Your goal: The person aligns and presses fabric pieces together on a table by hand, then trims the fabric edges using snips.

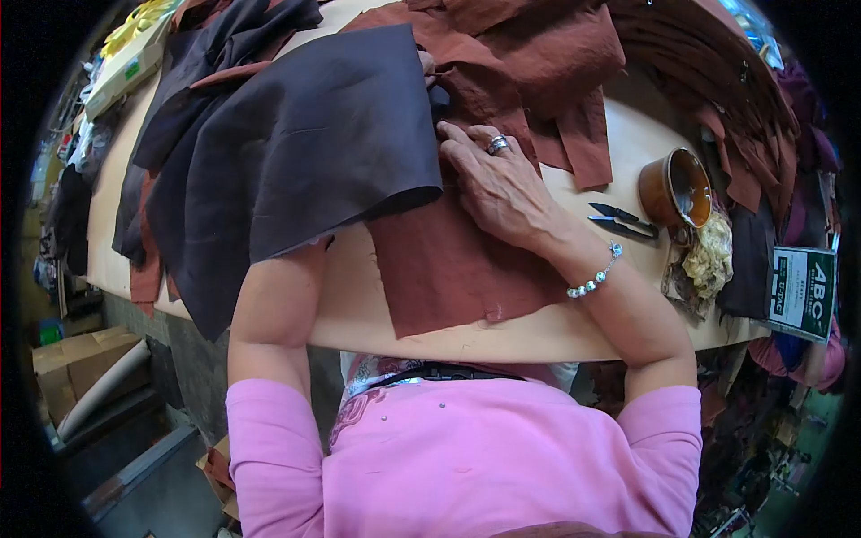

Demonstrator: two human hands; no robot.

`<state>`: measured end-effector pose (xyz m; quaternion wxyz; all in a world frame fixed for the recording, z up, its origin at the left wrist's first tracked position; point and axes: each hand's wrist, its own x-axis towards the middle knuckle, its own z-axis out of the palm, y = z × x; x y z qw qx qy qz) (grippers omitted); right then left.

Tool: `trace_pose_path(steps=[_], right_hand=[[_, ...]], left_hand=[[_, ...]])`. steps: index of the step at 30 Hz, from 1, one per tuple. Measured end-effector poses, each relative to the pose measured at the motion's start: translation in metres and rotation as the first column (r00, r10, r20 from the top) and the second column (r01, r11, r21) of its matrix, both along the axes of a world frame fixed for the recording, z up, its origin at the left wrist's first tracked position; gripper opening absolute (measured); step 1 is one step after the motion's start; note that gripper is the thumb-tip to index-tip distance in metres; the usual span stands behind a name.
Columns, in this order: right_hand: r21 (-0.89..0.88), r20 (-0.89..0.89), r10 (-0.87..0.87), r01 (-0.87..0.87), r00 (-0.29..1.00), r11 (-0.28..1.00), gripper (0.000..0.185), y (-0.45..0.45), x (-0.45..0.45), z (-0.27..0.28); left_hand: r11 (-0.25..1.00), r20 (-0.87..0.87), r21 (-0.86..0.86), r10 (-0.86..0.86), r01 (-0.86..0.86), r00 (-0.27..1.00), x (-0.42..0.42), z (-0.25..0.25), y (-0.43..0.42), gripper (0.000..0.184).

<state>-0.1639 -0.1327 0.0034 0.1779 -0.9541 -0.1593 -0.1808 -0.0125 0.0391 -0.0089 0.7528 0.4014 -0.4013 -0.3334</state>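
Dark cloth [332, 143] lies just left of my right hand [502, 188], resting on brown cloth [475, 273]; whether this or my mostly hidden left hand [427, 65] grips, I cannot tell.

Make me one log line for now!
left hand: mostly hidden by dark cloth | right hand: on brown cloth | snips: on table, beside cup

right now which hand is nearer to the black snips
Right: the right hand rests on the reddish-brown cloth, left of the black snips; the left hand is farther left, mostly hidden under the dark cloth.
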Motion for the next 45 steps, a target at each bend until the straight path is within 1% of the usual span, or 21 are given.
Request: trace_pose_path(steps=[3, 9, 13, 15, 16, 18, 20, 21, 24, 27, 28, 30, 31, 33, 34, 36, 37, 39, 40, 43, 45], right_hand=[[0.037, 0.011, 0.005, -0.006, 1.0, 0.999, 0.045, 0.0, 0.002, -0.004], [0.122, -0.015, 0.063, -0.06, 0.998, 0.991, 0.047, -0.003, 0.008, 0.001], [0.075, -0.056, 0.037, -0.033, 0.998, 0.997, 0.048, -0.003, 0.013, 0.004], [0.069, -0.101, 0.038, -0.031, 0.994, 0.997, 0.047, -0.004, 0.013, 0.006], [0.008, -0.084, 0.021, -0.02, 0.996, 1.0, 0.047, -0.003, 0.012, 0.007], [-0.117, -0.047, -0.01, 0.005, 0.999, 0.993, 0.047, 0.001, 0.009, 0.008], [-0.195, -0.077, -0.029, 0.014, 0.997, 0.981, 0.048, 0.003, 0.009, 0.014], [-0.233, -0.091, -0.044, 0.022, 0.995, 0.972, 0.049, 0.003, 0.008, 0.017], [-0.157, -0.206, -0.031, -0.001, 0.978, 0.988, 0.048, 0.001, 0.006, 0.022], [-0.162, 0.241, 0.011, 0.029, 0.971, 0.986, 0.031, 0.001, -0.003, 0.003], [-0.197, 0.216, 0.054, -0.011, 0.975, 0.98, 0.031, 0.0, -0.009, 0.003], [-0.264, 0.158, 0.137, -0.092, 0.978, 0.96, 0.031, 0.002, -0.027, 0.007], [-0.28, 0.094, 0.148, -0.117, 0.985, 0.953, 0.032, 0.003, -0.04, 0.007], [-0.108, -0.056, 0.231, -0.236, 0.971, 0.966, 0.033, 0.006, -0.065, 0.019], [-0.014, -0.126, 0.281, -0.284, 0.952, 0.959, 0.034, 0.007, -0.076, 0.026], [0.03, -0.2, 0.324, -0.325, 0.925, 0.945, 0.035, 0.007, -0.096, 0.043], [0.052, -0.234, 0.343, -0.341, 0.91, 0.939, 0.036, 0.005, -0.101, 0.046], [0.017, -0.191, 0.332, -0.335, 0.924, 0.942, 0.036, -0.001, -0.105, 0.041], [0.0, -0.168, 0.327, -0.332, 0.93, 0.943, 0.035, -0.002, -0.107, 0.037], [-0.244, 0.04, 0.353, -0.333, 0.935, 0.911, 0.033, -0.007, -0.101, 0.024], [-0.175, 0.087, 0.324, -0.306, 0.942, 0.936, 0.032, -0.004, -0.099, 0.023]], left_hand=[[0.999, -0.037, -0.029, -0.038, 0.037, 0.999, 0.001, -0.003, 0.0, 0.046], [0.993, -0.196, -0.102, -0.077, 0.058, 0.977, -0.007, 0.0, 0.005, 0.05], [0.992, -0.231, 0.002, 0.125, -0.128, 0.965, -0.002, -0.024, 0.001, 0.049], [0.995, -0.358, -0.069, 0.04, -0.069, 0.933, -0.008, -0.01, 0.002, 0.048], [0.984, -0.461, -0.178, -0.106, 0.025, 0.881, -0.014, 0.0, 0.009, 0.047], [0.978, -0.414, -0.2, -0.143, 0.063, 0.899, -0.014, 0.005, 0.006, 0.047], [0.998, -0.135, -0.049, 0.022, -0.029, 0.991, -0.004, -0.007, -0.005, 0.046], [0.997, 0.003, 0.008, 0.074, -0.074, 0.997, -0.002, -0.007, -0.008, 0.046], [0.984, 0.331, 0.113, 0.093, -0.137, 0.939, 0.003, 0.005, -0.003, 0.044], [0.927, 0.641, 0.187, 0.137, -0.327, 0.755, -0.002, 0.033, -0.005, 0.039], [0.875, 0.735, 0.189, 0.174, -0.446, 0.655, -0.013, 0.041, -0.011, 0.035], [0.879, 0.71, 0.205, 0.169, -0.43, 0.684, -0.014, 0.039, -0.012, 0.034], [0.933, 0.581, 0.21, 0.122, -0.293, 0.805, -0.005, 0.025, -0.007, 0.037], [0.917, 0.553, 0.276, 0.095, -0.29, 0.827, -0.016, 0.04, -0.011, 0.038], [0.838, 0.662, 0.339, 0.11, -0.428, 0.742, -0.03, 0.055, -0.017, 0.037], [0.847, 0.597, 0.336, 0.147, -0.412, 0.789, -0.032, 0.055, -0.017, 0.036], [0.931, 0.405, 0.248, 0.151, -0.267, 0.902, -0.015, 0.03, -0.011, 0.036], [0.971, 0.196, 0.168, 0.139, -0.172, 0.971, 0.01, -0.005, -0.011, 0.036], [0.954, 0.196, 0.215, 0.167, -0.209, 0.966, 0.019, -0.017, -0.014, 0.036], [0.93, 0.392, 0.238, 0.172, -0.28, 0.904, 0.022, -0.017, -0.017, 0.037], [0.927, 0.423, 0.239, 0.166, -0.287, 0.891, 0.017, -0.01, -0.016, 0.037]])
